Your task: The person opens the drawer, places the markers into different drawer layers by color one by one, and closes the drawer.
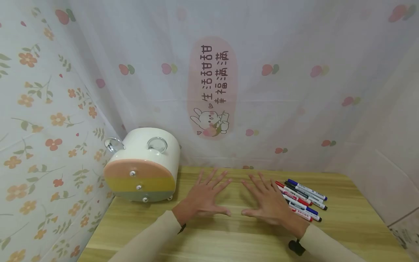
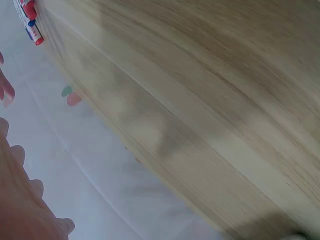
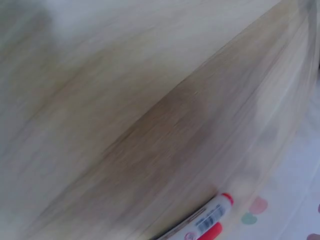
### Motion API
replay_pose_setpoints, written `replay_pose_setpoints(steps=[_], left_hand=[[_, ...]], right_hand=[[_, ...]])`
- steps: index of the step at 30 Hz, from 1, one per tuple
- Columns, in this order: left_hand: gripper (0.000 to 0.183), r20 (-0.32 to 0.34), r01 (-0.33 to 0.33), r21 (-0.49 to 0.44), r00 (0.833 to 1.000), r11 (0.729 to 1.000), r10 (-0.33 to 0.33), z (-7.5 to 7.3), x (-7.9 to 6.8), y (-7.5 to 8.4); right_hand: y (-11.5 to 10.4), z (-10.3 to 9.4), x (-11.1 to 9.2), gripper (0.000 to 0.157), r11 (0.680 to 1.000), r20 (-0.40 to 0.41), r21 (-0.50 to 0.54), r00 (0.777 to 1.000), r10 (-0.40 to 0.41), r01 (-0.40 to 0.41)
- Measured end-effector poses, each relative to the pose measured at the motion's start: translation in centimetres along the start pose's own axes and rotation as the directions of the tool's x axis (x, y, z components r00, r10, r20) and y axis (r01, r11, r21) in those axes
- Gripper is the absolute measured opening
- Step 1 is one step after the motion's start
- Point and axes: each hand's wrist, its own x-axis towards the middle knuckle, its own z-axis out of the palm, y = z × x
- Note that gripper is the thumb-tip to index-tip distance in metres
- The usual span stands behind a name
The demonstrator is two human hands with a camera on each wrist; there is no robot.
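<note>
Both hands hover over the wooden table with fingers spread, palms toward the tabletop, holding nothing. My left hand (image 1: 203, 198) is in the middle, to the right of a rounded white drawer box (image 1: 147, 145). Its front has orange, yellow and grey-green bands with silver knobs. My right hand (image 1: 269, 202) is just left of a pile of whiteboard markers (image 1: 304, 198) with red, blue and black caps, and hides part of it. In the right wrist view a red-ended marker (image 3: 212, 217) lies at the bottom. The left wrist view catches fingers (image 2: 22, 195) at its left edge.
The wooden table (image 1: 216, 240) meets a white fruit-print curtain (image 1: 278, 109) at its back edge. A flower-print cloth (image 1: 49, 145) hangs at the left. Two silver ring handles stand on top of the drawer box.
</note>
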Motion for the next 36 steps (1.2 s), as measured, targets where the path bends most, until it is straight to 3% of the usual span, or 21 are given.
replay_pose_setpoints(steps=[8,19,28,36], left_hand=[[0.106,-0.023,0.004,0.021,1.000,1.000,-0.003,0.6,-0.7,-1.1],[0.105,0.005,0.027,0.007,1.000,1.000,-0.027,0.0,-1.9,-1.5],[0.104,-0.010,0.030,-0.023,0.999,0.999,-0.030,0.6,-2.9,-2.1],[0.104,0.003,0.041,0.000,0.999,0.999,-0.041,0.6,-3.3,-2.5]], right_hand=[[1.2,-0.6,-1.0,0.097,0.999,0.006,-0.008,0.999,0.041,-0.041],[3.3,-0.7,-2.9,0.094,0.997,-0.012,-0.020,0.997,0.079,-0.079],[4.7,-1.2,-4.5,0.094,0.993,-0.025,0.013,0.993,0.115,-0.114],[6.2,-1.4,-6.0,0.095,0.988,-0.025,-0.027,0.988,0.150,-0.150]])
